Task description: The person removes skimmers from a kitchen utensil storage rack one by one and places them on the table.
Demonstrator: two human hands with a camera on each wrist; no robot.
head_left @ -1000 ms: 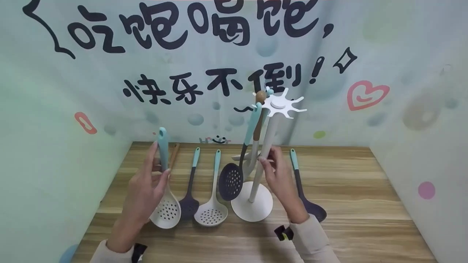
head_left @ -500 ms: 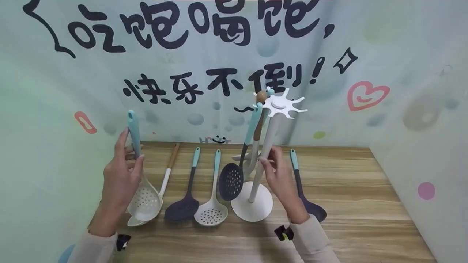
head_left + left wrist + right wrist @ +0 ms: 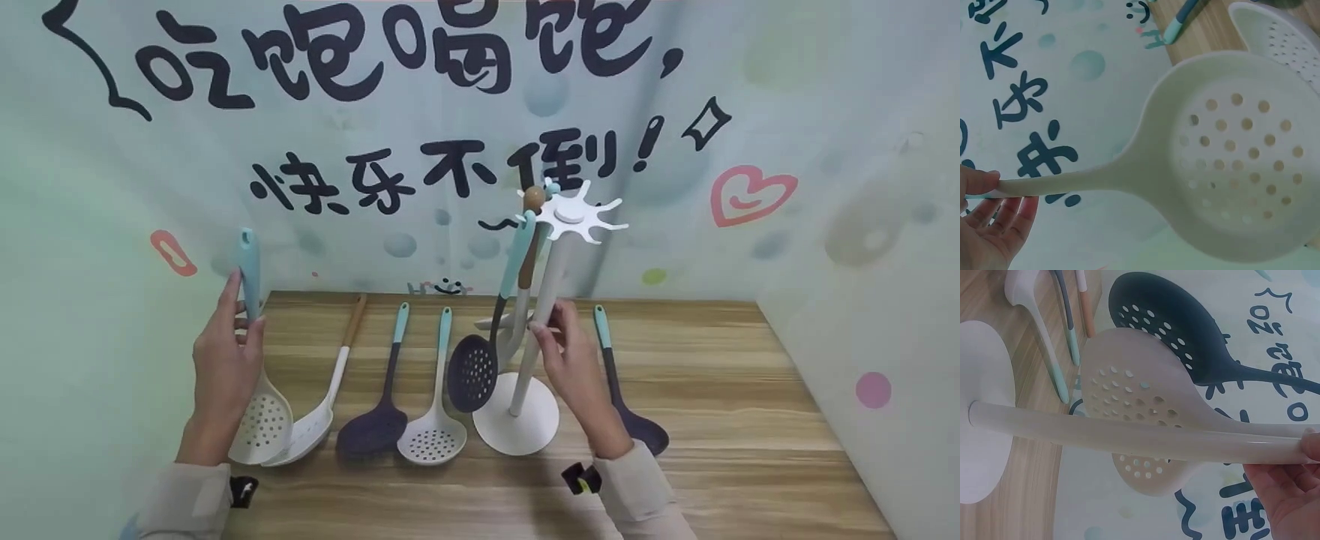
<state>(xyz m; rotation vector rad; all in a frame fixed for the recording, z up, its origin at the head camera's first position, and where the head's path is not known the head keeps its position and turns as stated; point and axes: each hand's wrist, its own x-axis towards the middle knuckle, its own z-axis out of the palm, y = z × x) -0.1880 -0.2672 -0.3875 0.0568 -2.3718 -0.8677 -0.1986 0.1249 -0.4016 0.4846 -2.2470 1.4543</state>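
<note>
On the left, my left hand pinches the teal handle of a white skimmer, held upright near the left wall. In the left wrist view its round perforated bowl fills much of the frame. My right hand grips the pole of a white utensil stand, whose round base is on the table. From the stand's star-shaped top hang a black skimmer with a teal handle and a pale, brown-handled utensil. The right wrist view shows a pale perforated bowl behind the pole.
On the wooden table lie a white perforated utensil with a brown handle, a dark utensil, a white skimmer and, right of the stand, a dark ladle. Printed cloth walls enclose the table.
My left hand has carried the white skimmer leftward, uncovering the brown-handled white utensil and more of the dark one beside it. The right hand and the stand have stayed put.
</note>
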